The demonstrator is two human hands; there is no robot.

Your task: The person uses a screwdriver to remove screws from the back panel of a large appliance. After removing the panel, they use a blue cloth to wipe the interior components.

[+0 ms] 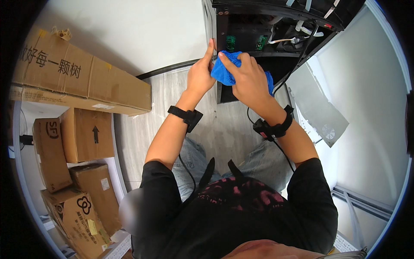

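My right hand is closed on a blue cloth, its index finger stretched over the bunched fabric. The cloth lies against the front left edge of a black cabinet. My left hand is beside it, a finger stretched upward along the cabinet's left side. The rest of its fingers are partly hidden near the cloth. Inside the open cabinet are green circuit boards, white connectors and loose wires. Both wrists wear black straps with small dark devices.
A long cardboard box lies at the left, above a shelf of several smaller cartons. A grey metal panel leans on the right by the white wall. A black cable hangs down the cabinet's right side.
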